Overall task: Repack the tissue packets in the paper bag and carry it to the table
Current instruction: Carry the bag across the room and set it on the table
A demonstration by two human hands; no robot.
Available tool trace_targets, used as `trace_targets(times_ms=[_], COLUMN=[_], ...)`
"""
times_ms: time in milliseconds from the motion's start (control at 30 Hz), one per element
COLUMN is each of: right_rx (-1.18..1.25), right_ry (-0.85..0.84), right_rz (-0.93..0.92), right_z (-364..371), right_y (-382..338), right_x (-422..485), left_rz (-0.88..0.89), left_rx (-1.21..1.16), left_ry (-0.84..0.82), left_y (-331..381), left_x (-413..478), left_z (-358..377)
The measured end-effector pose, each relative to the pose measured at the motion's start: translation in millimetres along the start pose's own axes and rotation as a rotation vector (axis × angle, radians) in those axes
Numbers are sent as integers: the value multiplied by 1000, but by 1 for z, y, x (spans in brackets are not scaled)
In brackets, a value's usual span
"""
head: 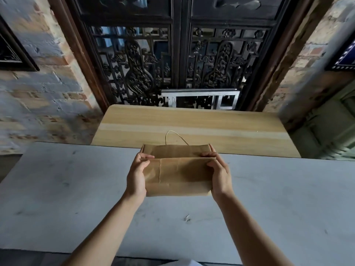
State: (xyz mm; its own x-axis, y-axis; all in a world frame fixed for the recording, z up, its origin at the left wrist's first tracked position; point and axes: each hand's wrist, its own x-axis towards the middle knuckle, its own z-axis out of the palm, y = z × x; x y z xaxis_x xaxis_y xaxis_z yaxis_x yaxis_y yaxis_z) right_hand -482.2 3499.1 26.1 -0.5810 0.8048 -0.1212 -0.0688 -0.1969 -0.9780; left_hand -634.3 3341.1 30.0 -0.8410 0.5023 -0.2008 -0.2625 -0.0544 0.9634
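Observation:
A brown paper bag (177, 172) is held upright between both hands over the grey table (76, 198). My left hand (136, 175) grips its left side, thumb hooked over the top rim. My right hand (219, 174) grips its right side the same way. The bag's mouth faces away from me and its thin cord handle (173, 136) loops up behind the far rim. No tissue packets show; the inside of the bag is hidden from this angle.
Beyond the grey table stands a lower light wooden table (192, 125) against dark carved wooden doors (178, 54). A metal frame (200, 98) leans at the doors' foot. Brick walls flank both sides.

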Motion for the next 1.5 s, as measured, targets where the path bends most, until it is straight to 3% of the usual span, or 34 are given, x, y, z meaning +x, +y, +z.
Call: trace_targets(times_ms=[333, 567, 1133, 1500], right_rx=[-42, -188, -427, -233], right_ry=[12, -36, -71, -10], right_rz=[-22, 25, 173, 212], right_z=[-38, -51, -74, -103], right_y=[31, 63, 141, 132], right_x=[33, 38, 50, 43], left_rz=[-34, 38, -62, 13], left_rx=[113, 243, 360, 425], left_ry=[18, -54, -72, -104], left_y=[-40, -71, -164, -136], left_x=[25, 41, 49, 51], left_z=[31, 30, 22, -6])
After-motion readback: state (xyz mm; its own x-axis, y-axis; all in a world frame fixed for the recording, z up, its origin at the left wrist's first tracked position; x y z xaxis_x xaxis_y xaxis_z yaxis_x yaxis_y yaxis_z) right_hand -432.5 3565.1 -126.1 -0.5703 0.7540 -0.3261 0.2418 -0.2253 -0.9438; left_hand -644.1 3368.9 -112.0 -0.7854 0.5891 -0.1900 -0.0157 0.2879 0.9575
